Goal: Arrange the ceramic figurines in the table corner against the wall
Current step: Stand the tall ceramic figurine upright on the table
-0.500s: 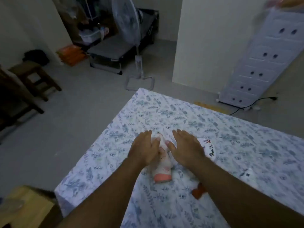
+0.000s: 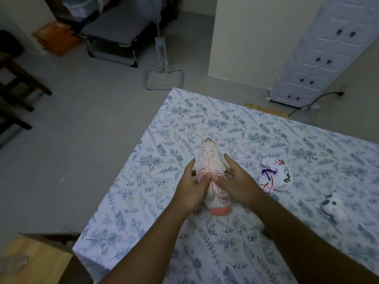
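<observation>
A tall white and pink ceramic doll figurine (image 2: pixel 209 160) with a pink base is held between both hands over the floral tablecloth (image 2: pixel 235 128). My left hand (image 2: pixel 191 186) grips its left side and my right hand (image 2: pixel 235 181) its right side, thumbs across its front. To the right lies a round white painted figurine (image 2: pixel 274 177) with a blue cord. Further right sits a small white and dark animal figurine (image 2: pixel 333 206).
The table's far corner (image 2: pixel 174 91) points at the floor. Beyond it stand a fan base (image 2: pixel 164 76), a grey folding bed (image 2: pixel 114 35), a cream wall (image 2: pixel 252 37) and a white plastic drawer cabinet (image 2: pixel 320 52). Dark wooden stools (image 2: pixel 18 83) at left, a wooden box (image 2: pixel 34 261) at lower left.
The doll figurine, which lay flat under my palms, is now raised head-up with its face showing. Both hands have turned to grip its sides. The view has dipped downward.
</observation>
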### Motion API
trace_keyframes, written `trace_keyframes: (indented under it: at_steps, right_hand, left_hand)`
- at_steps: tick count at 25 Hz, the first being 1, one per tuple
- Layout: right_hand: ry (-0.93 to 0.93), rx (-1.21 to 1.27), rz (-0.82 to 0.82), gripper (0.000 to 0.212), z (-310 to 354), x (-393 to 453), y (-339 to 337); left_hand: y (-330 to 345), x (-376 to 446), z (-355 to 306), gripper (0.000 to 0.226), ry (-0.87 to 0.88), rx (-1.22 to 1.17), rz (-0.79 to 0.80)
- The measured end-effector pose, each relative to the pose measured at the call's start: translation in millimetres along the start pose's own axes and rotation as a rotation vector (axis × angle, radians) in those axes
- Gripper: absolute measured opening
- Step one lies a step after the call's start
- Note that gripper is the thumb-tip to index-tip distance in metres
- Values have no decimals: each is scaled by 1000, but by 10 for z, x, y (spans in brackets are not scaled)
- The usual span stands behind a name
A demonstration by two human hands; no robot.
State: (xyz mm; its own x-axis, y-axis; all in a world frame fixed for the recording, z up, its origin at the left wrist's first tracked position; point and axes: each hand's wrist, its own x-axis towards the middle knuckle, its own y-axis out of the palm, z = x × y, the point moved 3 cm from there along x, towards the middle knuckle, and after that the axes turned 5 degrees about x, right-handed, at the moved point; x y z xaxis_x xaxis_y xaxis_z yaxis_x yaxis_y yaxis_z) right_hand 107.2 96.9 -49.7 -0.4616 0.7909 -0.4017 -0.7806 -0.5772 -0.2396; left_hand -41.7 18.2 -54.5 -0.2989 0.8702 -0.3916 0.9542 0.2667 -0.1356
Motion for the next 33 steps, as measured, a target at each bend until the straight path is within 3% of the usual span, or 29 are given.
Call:
trace_keyframes:
  at_steps: [5,20,24,28,31,33]
  right_hand:
    - [-221,115,-58,83,-16,-141,65]
    - [-293,77,-176,82,-341,-446,267]
    - [-318,-102,-139,63,-177,-617,141]
    - [-253,-507,-354,59,-313,-984,-216]
    - [-211,-645,-394,59,-584,-1285,-565]
    - [-134,-713,-418,60,-831,-1415,-872]
  left_hand:
    - [-191,-75,-56,62,273,110,-27]
    - [-23,-315,249,67,417,215,-1]
    - [-9,-507,117,69,428,436,-131]
    - [178,-972,154,63,547,679,-318]
    - [668,-1215,240,59,657,782,-202]
    - [1084,-1199,251,59,635,818,-107]
